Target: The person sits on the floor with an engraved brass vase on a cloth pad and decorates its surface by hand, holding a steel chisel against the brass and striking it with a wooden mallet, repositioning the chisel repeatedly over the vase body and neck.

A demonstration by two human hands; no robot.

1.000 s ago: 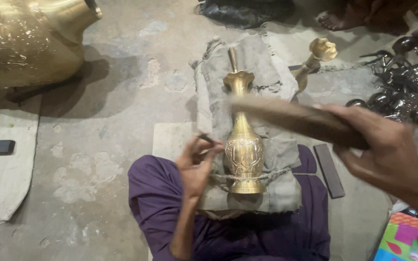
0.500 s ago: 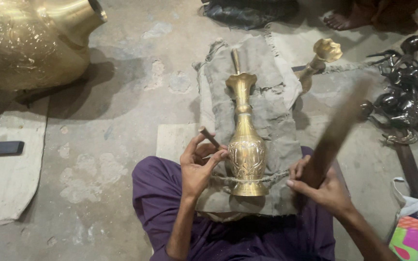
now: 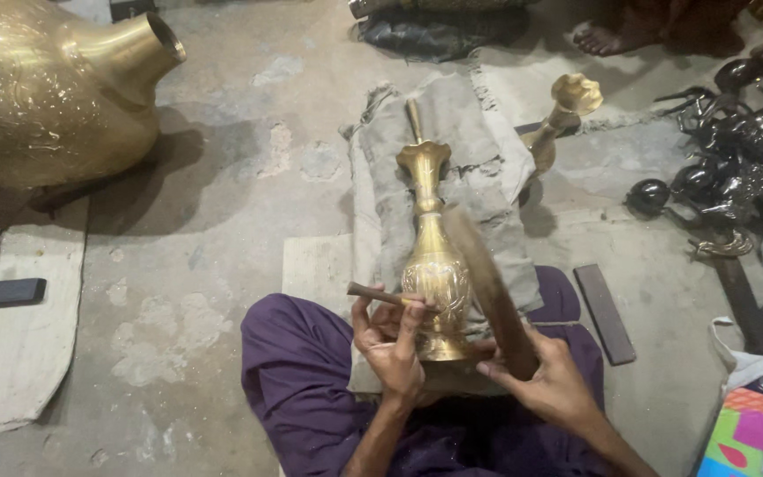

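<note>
A tall brass vase [image 3: 433,256] with a flared neck lies on a grey cloth [image 3: 452,150] over my lap. My left hand [image 3: 390,340] pinches a short dark metal punch [image 3: 380,294], its tip set against the vase's engraved belly. My right hand [image 3: 545,375] grips a long wooden stick [image 3: 486,283], blurred with motion, which slants up over the right side of the vase.
A very large brass vessel [image 3: 55,88] lies at the far left. A smaller brass piece [image 3: 562,110] stands beyond the cloth. Dark metal items [image 3: 726,168] pile at the right. A flat dark bar [image 3: 605,314], a black phone [image 3: 11,291] and a colourful box [image 3: 757,437] lie on the floor.
My right hand has swung the wooden stick from high on the right down and inward to just over the vase. My left hand has kept the punch on the vase.
</note>
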